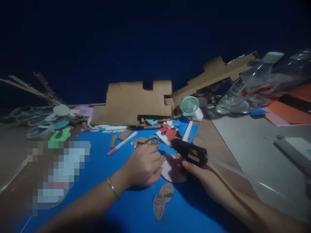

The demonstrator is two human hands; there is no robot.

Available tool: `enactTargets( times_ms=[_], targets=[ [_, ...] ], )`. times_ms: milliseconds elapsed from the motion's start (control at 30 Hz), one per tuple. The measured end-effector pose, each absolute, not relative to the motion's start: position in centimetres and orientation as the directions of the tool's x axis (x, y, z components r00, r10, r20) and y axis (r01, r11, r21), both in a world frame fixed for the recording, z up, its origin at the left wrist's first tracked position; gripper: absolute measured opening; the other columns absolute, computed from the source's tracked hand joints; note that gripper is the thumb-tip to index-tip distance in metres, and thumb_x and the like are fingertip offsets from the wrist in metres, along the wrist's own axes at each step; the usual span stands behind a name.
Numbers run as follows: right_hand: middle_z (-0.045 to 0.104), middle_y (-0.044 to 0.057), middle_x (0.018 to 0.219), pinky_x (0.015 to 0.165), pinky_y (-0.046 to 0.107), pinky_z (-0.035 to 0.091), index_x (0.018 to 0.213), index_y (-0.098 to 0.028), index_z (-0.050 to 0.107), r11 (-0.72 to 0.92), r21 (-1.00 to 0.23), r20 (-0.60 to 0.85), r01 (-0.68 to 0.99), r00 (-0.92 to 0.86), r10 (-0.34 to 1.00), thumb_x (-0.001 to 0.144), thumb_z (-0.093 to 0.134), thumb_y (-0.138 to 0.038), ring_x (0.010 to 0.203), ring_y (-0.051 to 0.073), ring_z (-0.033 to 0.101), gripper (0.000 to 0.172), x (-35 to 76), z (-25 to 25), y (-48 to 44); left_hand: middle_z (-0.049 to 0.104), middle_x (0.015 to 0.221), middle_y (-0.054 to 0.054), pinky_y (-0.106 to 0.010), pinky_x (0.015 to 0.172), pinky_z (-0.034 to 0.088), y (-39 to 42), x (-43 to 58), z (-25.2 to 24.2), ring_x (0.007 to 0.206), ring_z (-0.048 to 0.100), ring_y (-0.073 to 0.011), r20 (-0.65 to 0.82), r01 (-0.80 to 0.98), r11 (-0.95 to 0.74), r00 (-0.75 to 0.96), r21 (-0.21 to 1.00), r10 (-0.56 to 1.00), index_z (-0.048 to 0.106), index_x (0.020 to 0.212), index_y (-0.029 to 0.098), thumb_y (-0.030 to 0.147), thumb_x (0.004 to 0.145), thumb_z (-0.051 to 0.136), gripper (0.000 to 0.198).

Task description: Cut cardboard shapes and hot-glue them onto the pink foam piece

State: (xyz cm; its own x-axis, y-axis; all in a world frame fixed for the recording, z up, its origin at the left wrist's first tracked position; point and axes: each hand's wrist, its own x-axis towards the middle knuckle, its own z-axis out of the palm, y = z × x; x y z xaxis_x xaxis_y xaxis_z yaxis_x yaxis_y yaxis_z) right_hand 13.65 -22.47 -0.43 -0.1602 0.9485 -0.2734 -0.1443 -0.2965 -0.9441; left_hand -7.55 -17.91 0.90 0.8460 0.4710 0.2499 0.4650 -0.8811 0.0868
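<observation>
My right hand (194,170) is closed round a black glue gun (190,152), its nozzle pointing left and a clear glue stick (238,173) trailing out of its back. Beneath the gun lies a pale pink round piece (171,170), partly shaded. My left hand (147,165), with a silver bracelet at the wrist, has its fingers curled at the left edge of the pink piece; whatever is between them is hidden. Two patterned leaf-shaped cutouts (159,206) rest on the blue sheet (136,207) below the hands.
Cardboard pieces (131,100) stand at the back beside a mint fan (189,106). Markers (122,143) and scraps lie in front. Plastic bottles (257,84) are at right; tape rolls (40,130) and sticks (29,89) at left.
</observation>
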Motion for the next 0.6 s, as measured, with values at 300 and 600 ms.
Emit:
enactTargets(
  times_ms=[300,600],
  targets=[
    [0.065,0.001,0.067,0.062,0.029,0.047,0.078,-0.018,0.065,-0.24,-0.881,-0.265,-0.408,0.005,0.964,0.076,0.064,-0.033,0.059,0.016,0.057,0.015,14.1,-0.5,-22.5,0.051,0.124,-0.013,-0.047,0.095,0.034,-18.0,-6.2,1.1,0.115,0.042,-0.0285,0.035,0.446,-0.763,0.853,0.467,0.52,0.032,0.135,0.018,0.042,0.075,0.061,0.071],
    [0.061,0.001,0.066,0.055,0.028,0.044,0.077,-0.019,0.063,-0.164,-0.846,-0.257,-0.507,0.118,0.959,0.075,0.063,-0.032,0.055,0.015,0.053,0.013,14.5,0.7,-21.9,0.063,0.105,-0.008,-0.04,0.081,0.046,-16.8,-7.4,0.0,0.096,0.057,-0.0224,0.038,0.453,-0.26,0.443,0.853,0.896,0.06,0.113,0.021,0.029,0.086,0.049,0.03]
  ],
)
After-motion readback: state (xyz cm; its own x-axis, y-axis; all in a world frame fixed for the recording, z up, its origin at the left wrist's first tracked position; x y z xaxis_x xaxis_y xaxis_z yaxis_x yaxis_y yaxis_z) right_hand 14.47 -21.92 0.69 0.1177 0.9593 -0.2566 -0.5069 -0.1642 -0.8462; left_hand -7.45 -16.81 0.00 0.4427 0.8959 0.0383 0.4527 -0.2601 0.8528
